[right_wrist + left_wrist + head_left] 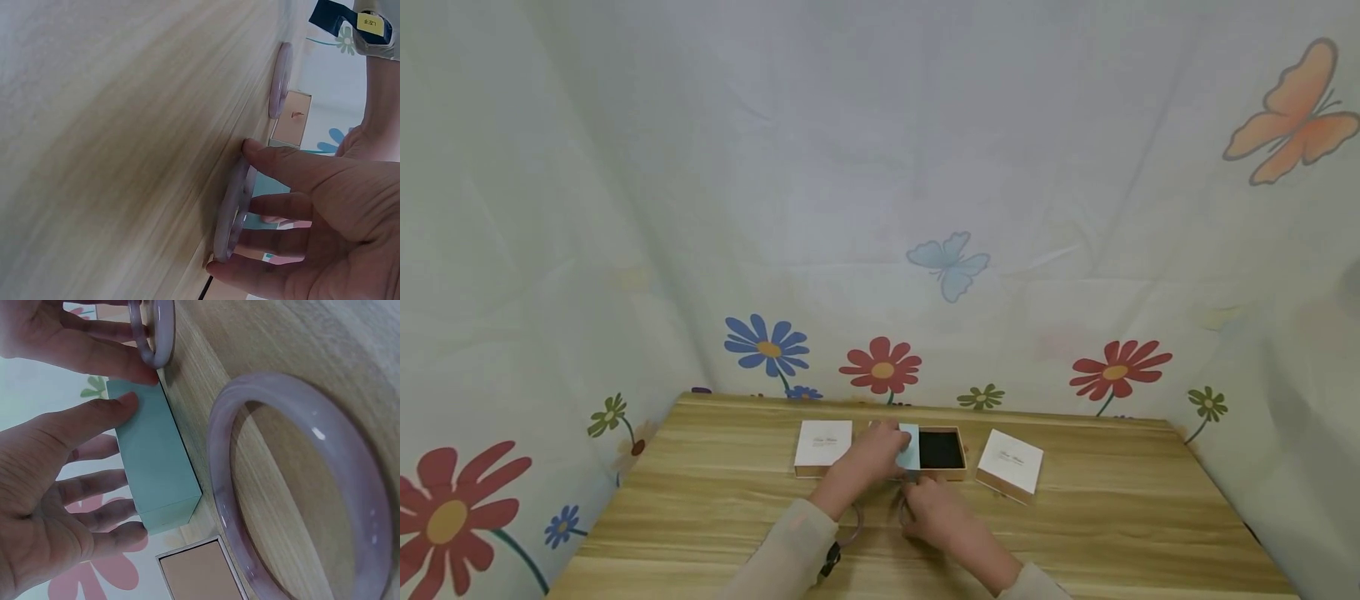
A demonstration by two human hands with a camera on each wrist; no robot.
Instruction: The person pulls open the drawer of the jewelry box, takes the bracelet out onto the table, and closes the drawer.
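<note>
My left hand (874, 457) grips a teal box (156, 450), thumb on its near face and fingers behind it. Right beside the teal box lies an open box (942, 450) with a black inside. My right hand (312, 219) holds a pale purple bangle (229, 215) at its rim between thumb and fingers, low over the wooden table. A second pale purple bangle (369, 512) lies on the table below my left wrist, apart from both hands. Part of the open box is hidden behind the hands.
A closed white box (823, 444) with brown sides and small gold print stands to the left. Another such white box (1011, 460) sits at an angle to the right. Behind the wooden table (1112, 500) hangs a flower-printed curtain (1000, 333).
</note>
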